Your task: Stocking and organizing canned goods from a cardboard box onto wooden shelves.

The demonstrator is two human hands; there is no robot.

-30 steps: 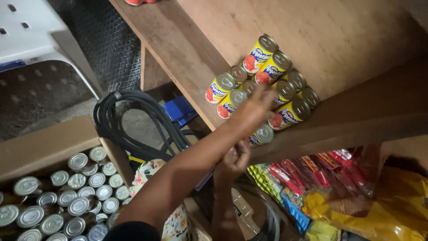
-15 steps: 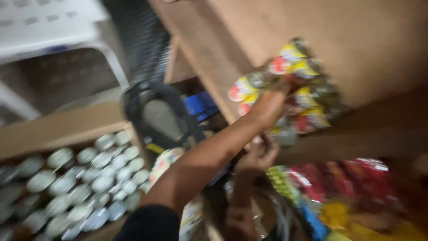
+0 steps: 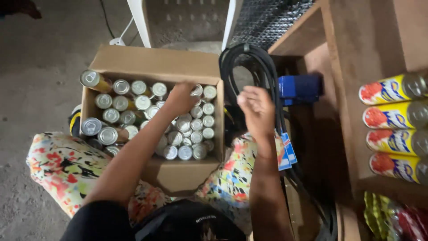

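Left hand [image 3: 180,96]: fingers curled onto cans [image 3: 191,122] in the cardboard box [image 3: 178,176].
Right hand [image 3: 256,107]: hovering, fingers loosely bent, holding nothing.
Risk: a hasty one-handed lift could drop a can.

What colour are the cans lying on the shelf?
Yellow with red and blue label areas, silver ends: cans on the shelf, head view.

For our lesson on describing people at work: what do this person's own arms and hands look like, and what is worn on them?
Both forearms are bare down to the left hand and right hand. No gloves, rings, watch or bracelet can be seen. A black sleeve covers the left upper arm. The fingers are bare; finer detail is too blurred to tell.
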